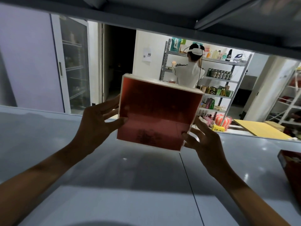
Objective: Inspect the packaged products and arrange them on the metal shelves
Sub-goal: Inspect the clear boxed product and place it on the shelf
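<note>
The grey metal shelf [101, 160] fills most of the view, with a second shelf board close above it, so the person works in a low gap between the two. Through this gap another person [189, 70] stands at a far rack [231, 79] loaded with bottles and jars, well apart from here. The red box [156, 111] is in the air above the middle of the shelf, tilted, its broad printed face turned to the holder; I think it is held this way to read the face before putting it down. At the right edge of the shelf a second dark red package [291, 168] already rests, only partly visible. The left hand [97, 126] grips the left side of the box, fingers spread behind it and thumb on the front. The right hand [203, 141] clamps the lower right corner in the same manner, so the box stays steady.
</note>
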